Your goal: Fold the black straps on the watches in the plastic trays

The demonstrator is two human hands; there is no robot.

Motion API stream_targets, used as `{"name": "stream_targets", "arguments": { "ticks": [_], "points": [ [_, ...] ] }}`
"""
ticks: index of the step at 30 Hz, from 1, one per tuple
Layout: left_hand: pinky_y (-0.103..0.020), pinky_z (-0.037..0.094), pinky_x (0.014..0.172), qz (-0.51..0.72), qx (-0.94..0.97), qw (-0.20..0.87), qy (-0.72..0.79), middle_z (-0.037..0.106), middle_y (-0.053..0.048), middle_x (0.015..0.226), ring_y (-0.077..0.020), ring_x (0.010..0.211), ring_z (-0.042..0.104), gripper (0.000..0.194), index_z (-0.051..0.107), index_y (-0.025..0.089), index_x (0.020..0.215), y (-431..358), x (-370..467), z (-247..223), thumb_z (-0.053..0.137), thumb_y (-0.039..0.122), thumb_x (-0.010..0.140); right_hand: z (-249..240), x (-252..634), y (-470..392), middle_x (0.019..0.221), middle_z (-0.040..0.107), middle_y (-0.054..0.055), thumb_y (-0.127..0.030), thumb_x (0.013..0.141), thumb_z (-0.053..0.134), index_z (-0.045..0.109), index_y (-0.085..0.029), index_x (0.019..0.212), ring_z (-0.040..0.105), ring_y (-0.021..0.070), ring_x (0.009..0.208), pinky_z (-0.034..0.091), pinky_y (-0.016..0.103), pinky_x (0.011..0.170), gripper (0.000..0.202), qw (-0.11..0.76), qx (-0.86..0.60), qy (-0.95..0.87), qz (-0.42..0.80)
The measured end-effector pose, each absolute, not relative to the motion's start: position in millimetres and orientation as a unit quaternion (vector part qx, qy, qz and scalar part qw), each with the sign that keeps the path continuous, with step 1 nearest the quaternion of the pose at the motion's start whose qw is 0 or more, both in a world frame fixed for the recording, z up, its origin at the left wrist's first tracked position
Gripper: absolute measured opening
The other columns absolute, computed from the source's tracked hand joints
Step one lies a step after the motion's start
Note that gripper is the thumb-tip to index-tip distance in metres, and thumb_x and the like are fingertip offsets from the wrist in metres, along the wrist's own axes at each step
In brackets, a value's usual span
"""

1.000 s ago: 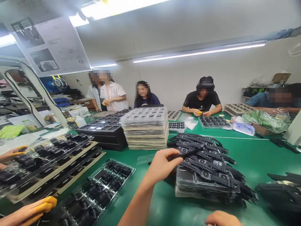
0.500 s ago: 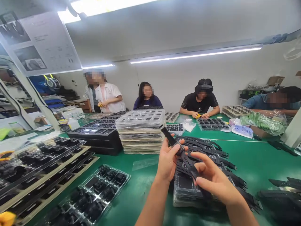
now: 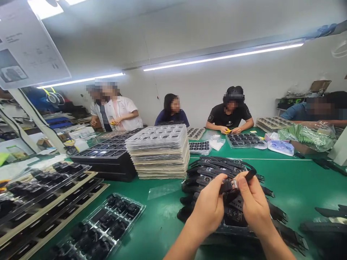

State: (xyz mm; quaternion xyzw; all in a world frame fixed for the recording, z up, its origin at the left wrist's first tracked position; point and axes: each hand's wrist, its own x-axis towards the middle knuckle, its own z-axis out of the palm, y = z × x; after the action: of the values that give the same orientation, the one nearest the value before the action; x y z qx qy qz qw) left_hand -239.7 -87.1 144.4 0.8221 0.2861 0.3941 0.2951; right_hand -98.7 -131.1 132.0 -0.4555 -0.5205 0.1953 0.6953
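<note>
My left hand (image 3: 208,209) and my right hand (image 3: 253,206) both pinch one black watch strap (image 3: 237,182), held level just above a pile of black straps (image 3: 214,168). The pile lies on a stack of clear trays (image 3: 230,231) on the green table (image 3: 292,180). The strap's free end pokes out to the right past my right thumb. My fingers cover its middle part.
A tall stack of clear and cream trays (image 3: 159,151) stands behind the pile, black trays (image 3: 105,155) to its left. Trays of black parts (image 3: 100,227) fill the near left. Several people sit or stand at the far side. More straps (image 3: 325,220) lie at the right.
My left hand picked a strap off the pile and lifted it; my right hand came up and joined it. The strap has turned from tilted to level and come lower, nearer the pile.
</note>
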Motion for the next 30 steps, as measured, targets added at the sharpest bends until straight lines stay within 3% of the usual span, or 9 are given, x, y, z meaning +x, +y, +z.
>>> {"name": "stream_targets", "arguments": {
  "ticks": [4, 7, 11, 14, 19, 23, 30],
  "points": [
    [-0.036, 0.053, 0.088, 0.348, 0.847, 0.257, 0.310, 0.072, -0.009, 0.112, -0.0243, 0.101, 0.067, 0.044, 0.059, 0.021, 0.125, -93.8, -236.2, 147.2, 0.039, 0.005, 0.089, 126.1, -103.3, -131.9, 0.083, 0.052, -0.002, -0.049, 0.102, 0.055, 0.056, -0.026, 0.106, 0.048, 0.0163, 0.071, 0.043, 0.027, 0.064, 0.024, 0.710, -0.447, -0.506, 0.200],
    [-0.037, 0.053, 0.090, 0.351, 0.850, 0.244, 0.309, 0.072, -0.009, 0.112, -0.0250, 0.102, 0.066, 0.040, 0.063, 0.021, 0.121, -96.0, -236.9, 151.8, 0.041, 0.007, 0.090, 128.7, -105.0, -132.2, 0.080, 0.056, -0.001, -0.048, 0.100, 0.059, 0.060, -0.024, 0.095, 0.051, 0.0165, 0.070, 0.043, 0.027, 0.062, 0.025, 0.675, -0.456, -0.541, 0.212],
    [-0.038, 0.051, 0.099, 0.350, 0.859, 0.279, 0.247, 0.069, -0.008, 0.126, -0.0250, 0.110, 0.065, 0.046, 0.056, 0.024, 0.136, -98.8, -242.3, 160.2, 0.058, 0.016, 0.090, 133.5, -102.8, -132.6, 0.073, 0.056, -0.002, -0.046, 0.102, 0.056, 0.062, -0.023, 0.090, 0.049, 0.0150, 0.063, 0.042, 0.026, 0.058, 0.026, 0.679, -0.458, -0.522, 0.238],
    [-0.037, 0.052, 0.097, 0.380, 0.842, 0.291, 0.250, 0.070, -0.008, 0.126, -0.0251, 0.108, 0.065, 0.056, 0.056, 0.025, 0.139, -98.9, -245.3, 163.3, 0.072, 0.025, 0.086, 135.1, -101.6, -132.9, 0.086, 0.063, 0.001, -0.045, 0.101, 0.058, 0.065, -0.024, 0.100, 0.058, 0.0177, 0.076, 0.048, 0.027, 0.069, 0.022, 0.696, -0.441, -0.517, 0.230],
    [-0.034, 0.052, 0.088, 0.431, 0.820, 0.278, 0.253, 0.076, -0.008, 0.110, -0.0220, 0.096, 0.068, 0.028, 0.069, 0.022, 0.121, -97.7, -245.8, 164.9, 0.064, 0.029, 0.095, 134.9, -102.2, -133.1, 0.096, 0.065, 0.004, -0.042, 0.099, 0.061, 0.067, -0.025, 0.102, 0.060, 0.0213, 0.089, 0.050, 0.031, 0.080, 0.019, 0.702, -0.446, -0.510, 0.219],
    [-0.032, 0.053, 0.087, 0.432, 0.812, 0.290, 0.266, 0.077, -0.006, 0.107, -0.0217, 0.092, 0.068, 0.031, 0.071, 0.023, 0.118, -99.8, -245.8, 166.8, 0.072, 0.027, 0.088, 134.7, -101.0, -133.8, 0.092, 0.065, 0.004, -0.043, 0.097, 0.063, 0.069, -0.024, 0.100, 0.060, 0.0218, 0.085, 0.050, 0.032, 0.077, 0.020, 0.713, -0.453, -0.491, 0.213],
    [-0.033, 0.052, 0.087, 0.445, 0.807, 0.280, 0.267, 0.078, -0.007, 0.102, -0.0224, 0.093, 0.066, 0.023, 0.074, 0.022, 0.112, -100.5, -247.9, 172.3, 0.070, 0.027, 0.089, 135.5, -101.8, -133.9, 0.089, 0.064, 0.003, -0.044, 0.092, 0.069, 0.069, -0.023, 0.099, 0.061, 0.0212, 0.082, 0.051, 0.032, 0.075, 0.022, 0.722, -0.457, -0.467, 0.227]
  ]
}}
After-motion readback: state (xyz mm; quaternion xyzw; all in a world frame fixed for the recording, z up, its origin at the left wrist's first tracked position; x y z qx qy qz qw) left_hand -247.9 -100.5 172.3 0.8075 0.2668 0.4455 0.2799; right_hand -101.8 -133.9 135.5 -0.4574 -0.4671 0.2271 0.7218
